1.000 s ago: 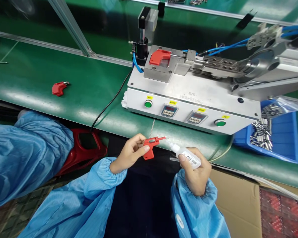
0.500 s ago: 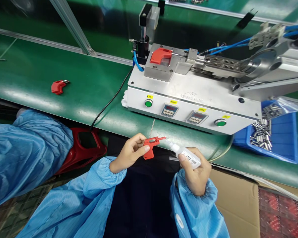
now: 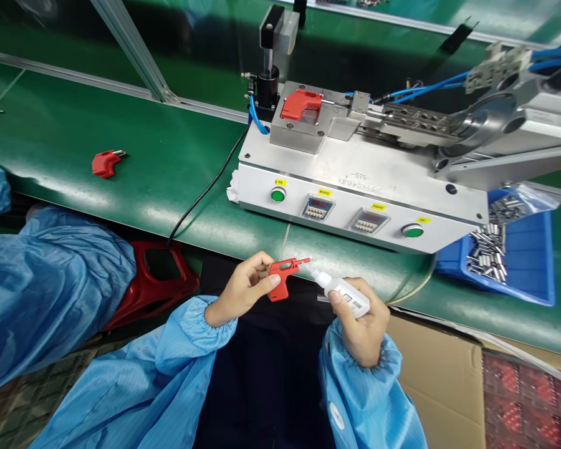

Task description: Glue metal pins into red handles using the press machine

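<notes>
My left hand [image 3: 245, 285] is closed on a small red L-shaped plastic part [image 3: 283, 277], held just off the near edge of the green belt. My right hand [image 3: 362, 327] grips a small white dropper bottle [image 3: 342, 290], its nozzle pointing left and nearly touching the tip of the red part. A second red part [image 3: 300, 105] sits in the fixture on top of the grey machine [image 3: 355, 181]. A third red part [image 3: 105, 163] lies loose on the belt at the left.
A blue tray [image 3: 530, 265] with several small metal pins stands right of the machine. A black cable [image 3: 206, 190] crosses the belt. A red plastic stool or bin [image 3: 156, 284] sits below the belt. Another person's blue sleeve [image 3: 47, 293] is at the left. A cardboard box [image 3: 449, 380] is at the lower right.
Both hands stay almost still with the part and bottle; the bottle hand has drifted slightly left. The view has shifted a little.
</notes>
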Available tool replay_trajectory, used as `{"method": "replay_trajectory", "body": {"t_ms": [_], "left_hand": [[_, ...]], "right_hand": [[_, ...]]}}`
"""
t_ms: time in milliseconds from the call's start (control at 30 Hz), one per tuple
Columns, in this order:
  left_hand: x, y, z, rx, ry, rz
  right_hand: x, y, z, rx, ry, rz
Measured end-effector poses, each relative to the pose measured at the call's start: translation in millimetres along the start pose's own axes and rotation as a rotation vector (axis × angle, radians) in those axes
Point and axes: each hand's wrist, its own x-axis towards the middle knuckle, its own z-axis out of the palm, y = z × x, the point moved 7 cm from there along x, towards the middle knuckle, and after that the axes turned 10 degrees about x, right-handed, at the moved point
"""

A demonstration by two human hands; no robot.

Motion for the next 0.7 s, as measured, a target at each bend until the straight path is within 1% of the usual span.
{"method": "replay_trajectory", "body": {"t_ms": [200, 367, 500, 600, 700], "left_hand": [[-0.9, 0.5, -0.8, 0.001, 0.013, -0.005], [-0.7, 0.2, -0.5, -0.001, 0.017, -0.009], [-0.9, 0.6, 0.2, -0.003, 0.006, -0.013], [-0.8, 1.0, 0.1, -0.013, 0.009, -0.014], [0.9, -1.0, -0.9, -0.016, 0.019, -0.02]], "right_hand": [[-0.5, 0.2, -1.3, 0.013, 0.023, 0.004], [-0.8, 1.6, 1.2, -0.009, -0.001, 0.0], [-1.0, 2.1, 0.4, 0.005, 0.022, 0.0], [-2.8, 8.3, 1.7, 0.01, -0.017, 0.032], [-3.0, 19.8, -3.4, 0.094, -0.023, 0.054]]}}
